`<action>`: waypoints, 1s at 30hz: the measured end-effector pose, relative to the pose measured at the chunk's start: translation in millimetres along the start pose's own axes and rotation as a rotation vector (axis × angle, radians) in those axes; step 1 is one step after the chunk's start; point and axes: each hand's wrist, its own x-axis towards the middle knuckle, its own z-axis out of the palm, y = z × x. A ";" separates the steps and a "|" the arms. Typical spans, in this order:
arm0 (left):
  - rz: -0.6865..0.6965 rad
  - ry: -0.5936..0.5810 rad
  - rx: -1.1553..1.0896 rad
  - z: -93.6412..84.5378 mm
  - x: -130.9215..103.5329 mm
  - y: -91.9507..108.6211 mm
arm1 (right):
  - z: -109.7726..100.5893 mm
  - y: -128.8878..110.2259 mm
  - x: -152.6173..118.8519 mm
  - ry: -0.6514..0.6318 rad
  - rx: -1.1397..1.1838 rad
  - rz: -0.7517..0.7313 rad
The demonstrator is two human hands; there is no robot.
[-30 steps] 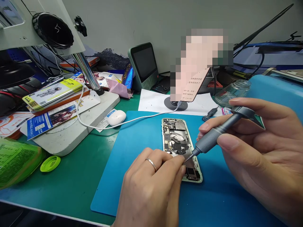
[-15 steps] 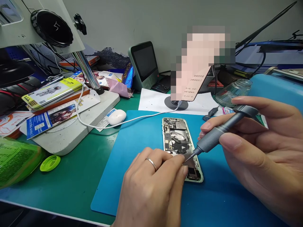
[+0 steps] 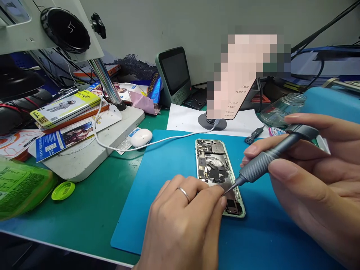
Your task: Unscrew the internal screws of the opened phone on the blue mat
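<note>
An opened phone [image 3: 217,175] lies on a blue mat [image 3: 135,210], its circuit board, coil and metal parts exposed inside a pale green frame. My right hand [image 3: 312,183] grips a grey precision screwdriver [image 3: 257,167] between thumb and fingers, the shaft slanting down to the left. Over the phone's lower left part rests my left hand [image 3: 182,217], a ring on one finger. Its thumb and forefinger are pinched together right at the screwdriver's tip. Whatever they hold, if anything, is hidden, and the fingers cover the phone's lower left edge.
At left stands a microscope base [image 3: 84,161] stacked with boxes and cards. A white earbud case [image 3: 140,138] and a green cap [image 3: 63,191] lie nearby. Behind the mat are a propped-up phone [image 3: 236,86] with a white cable, a small display [image 3: 176,75] and a glass jar [image 3: 284,108].
The whole view has shifted slightly, so everything appears a little further right. Both hands, the screwdriver and the opened phone keep nearly the same positions relative to each other.
</note>
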 end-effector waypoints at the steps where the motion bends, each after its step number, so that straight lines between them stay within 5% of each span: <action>1: -0.003 0.002 -0.001 0.2 0.0 0.4 | 0.0 0.4 0.0 0.001 -0.002 0.002; 30: -0.020 -0.008 -0.010 -0.2 -2.3 0.8 | -3.0 3.8 0.0 -0.020 -0.022 -0.055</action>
